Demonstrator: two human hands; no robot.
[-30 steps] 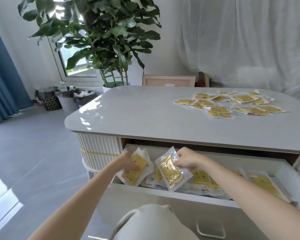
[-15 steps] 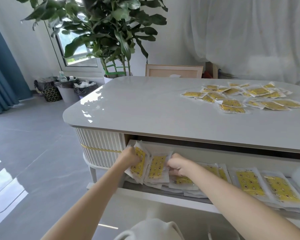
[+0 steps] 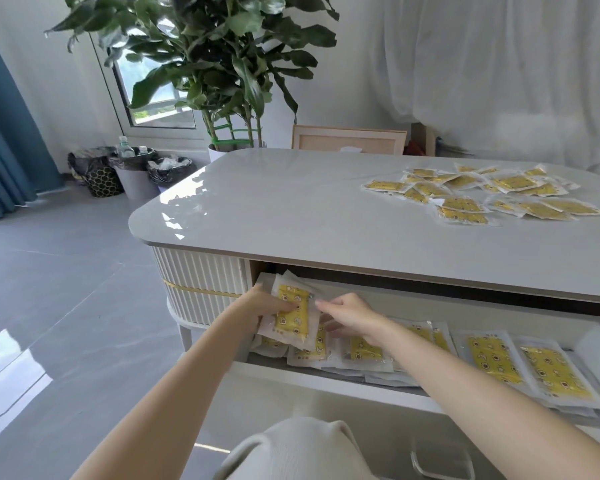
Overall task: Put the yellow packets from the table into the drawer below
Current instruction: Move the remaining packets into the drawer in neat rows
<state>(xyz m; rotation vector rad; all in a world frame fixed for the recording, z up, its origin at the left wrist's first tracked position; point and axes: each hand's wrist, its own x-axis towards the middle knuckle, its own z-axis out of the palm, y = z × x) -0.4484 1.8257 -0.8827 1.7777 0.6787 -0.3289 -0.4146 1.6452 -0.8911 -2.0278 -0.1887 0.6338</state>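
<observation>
Below the grey table (image 3: 291, 216), at the left end of the open drawer (image 3: 326, 373), the left hand (image 3: 258, 306) pinches a tilted packet (image 3: 293, 315), the right hand (image 3: 350, 317) slack and empty beside it; lay it flat against the row (image 3: 489, 355).

Open over the left and centre of the table (image 3: 291, 220); cluttered at upper right by scattered packets (image 3: 482, 199). Below, open from above into the drawer (image 3: 309, 381), but roofed at the back by the table's edge. Blocked at the drawer's left end by the left hand (image 3: 253, 306) gripping a tilted packet (image 3: 291, 313), with the right hand (image 3: 352, 318) just beside. Clearer toward lower right, over flat packets (image 3: 492, 358) lining the bottom.
</observation>
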